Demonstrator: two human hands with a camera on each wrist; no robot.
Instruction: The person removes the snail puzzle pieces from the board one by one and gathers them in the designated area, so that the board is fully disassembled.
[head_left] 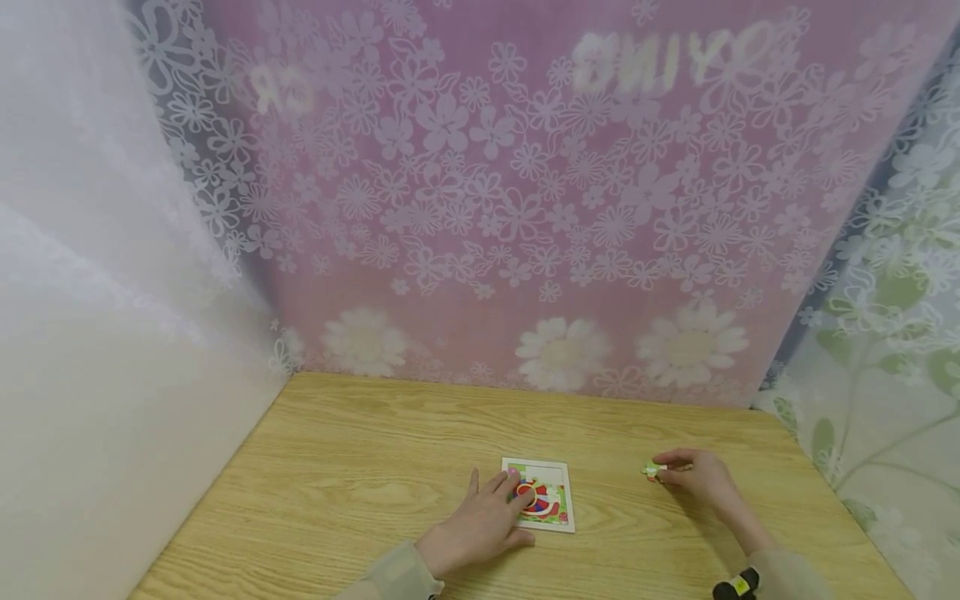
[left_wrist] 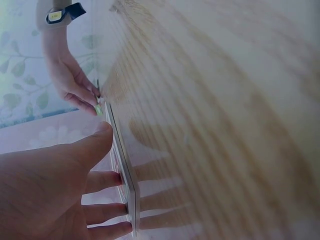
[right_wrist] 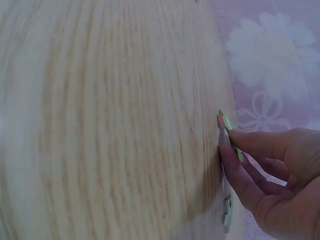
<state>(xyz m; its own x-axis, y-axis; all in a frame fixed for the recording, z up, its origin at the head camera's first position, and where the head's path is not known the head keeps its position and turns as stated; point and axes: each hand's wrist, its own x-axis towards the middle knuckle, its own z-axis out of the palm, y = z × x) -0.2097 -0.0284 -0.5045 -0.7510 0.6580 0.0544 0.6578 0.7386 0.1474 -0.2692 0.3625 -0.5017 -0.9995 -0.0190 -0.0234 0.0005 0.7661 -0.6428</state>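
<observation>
A small jigsaw board [head_left: 558, 527] with a pale frame and a colourful picture lies on the table. My left hand [head_left: 480, 521] rests across its left side, fingers spread and covering part of the picture. In the left wrist view, the fingertips of the left hand [left_wrist: 45, 185] touch the board [left_wrist: 131, 192] along its face. Off to the right, my right hand [head_left: 701, 479] pinches a green puzzle piece [head_left: 649, 471] between thumb and fingers. The right wrist view shows that piece [right_wrist: 226, 120] tilted in the grip of the right hand [right_wrist: 280, 175].
Another green-edged piece [right_wrist: 228, 212] lies beneath the right hand in the right wrist view. The wood-grain table [head_left: 360, 467] meets a flowered pink backdrop [head_left: 480, 333] at the back. A white side wall [head_left: 112, 375] and a leaf-patterned one [head_left: 885, 417] flank it.
</observation>
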